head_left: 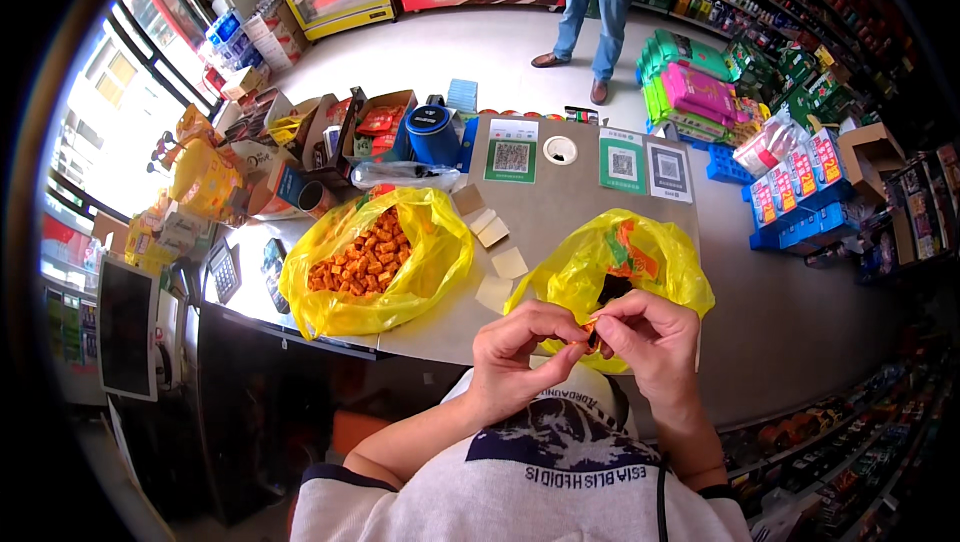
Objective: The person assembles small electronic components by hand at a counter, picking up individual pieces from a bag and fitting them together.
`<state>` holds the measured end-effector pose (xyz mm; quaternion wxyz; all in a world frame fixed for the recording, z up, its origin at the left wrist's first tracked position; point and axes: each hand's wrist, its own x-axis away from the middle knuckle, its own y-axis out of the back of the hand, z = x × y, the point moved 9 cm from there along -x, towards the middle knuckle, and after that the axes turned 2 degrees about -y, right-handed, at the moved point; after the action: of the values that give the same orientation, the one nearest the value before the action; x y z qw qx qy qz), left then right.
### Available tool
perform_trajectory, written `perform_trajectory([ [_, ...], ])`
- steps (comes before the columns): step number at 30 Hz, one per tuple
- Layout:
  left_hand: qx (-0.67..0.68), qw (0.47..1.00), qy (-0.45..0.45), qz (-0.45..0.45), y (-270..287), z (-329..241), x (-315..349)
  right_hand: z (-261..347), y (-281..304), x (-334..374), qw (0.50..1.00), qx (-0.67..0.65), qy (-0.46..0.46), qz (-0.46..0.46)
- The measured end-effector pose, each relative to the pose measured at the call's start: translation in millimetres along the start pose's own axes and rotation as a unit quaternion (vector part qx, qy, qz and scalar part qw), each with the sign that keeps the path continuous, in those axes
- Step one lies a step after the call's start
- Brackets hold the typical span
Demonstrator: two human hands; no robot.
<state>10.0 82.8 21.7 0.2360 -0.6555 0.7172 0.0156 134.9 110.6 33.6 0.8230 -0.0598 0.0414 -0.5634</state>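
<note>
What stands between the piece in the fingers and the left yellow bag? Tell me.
First the left hand, then the edge of the right bag; past them, pale squares lie on the counter before the left bag. Nothing else visible blocks the piece.

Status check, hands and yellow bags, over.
Left hand, right hand: pinching small orange item at right yellow bag. Left yellow bag: many orange pieces inside. Pale squares lying between bags.

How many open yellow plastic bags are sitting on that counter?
2. One bag, holding many small orange pieces, is on the left; the other bag is on the right, nearer the counter's right edge. Neither is fully hidden.
</note>
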Motion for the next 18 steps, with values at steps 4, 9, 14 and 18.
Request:
perform_trajectory([
  [4, 0.004, 1.000, -0.015, -0.007, 1.4, -0.8, 0.2, -3.8, 0.8, -1.5, 1.000, -0.012, 0.000, -0.006],
  [9, 0.020, 0.999, -0.011, -0.028, 6.0, 2.2, 0.1, -12.1, 1.3, -0.4, 0.993, -0.117, -0.023, -0.004],
  [14, 0.022, 0.999, 0.006, -0.026, 3.8, 3.9, -0.1, -21.7, 4.2, 4.0, 0.994, -0.099, -0.043, -0.026],
  [18, 0.000, 1.000, 0.005, -0.023, 2.9, 5.0, -0.8, -19.8, 5.0, 4.2, 0.996, -0.079, -0.016, -0.022],
])
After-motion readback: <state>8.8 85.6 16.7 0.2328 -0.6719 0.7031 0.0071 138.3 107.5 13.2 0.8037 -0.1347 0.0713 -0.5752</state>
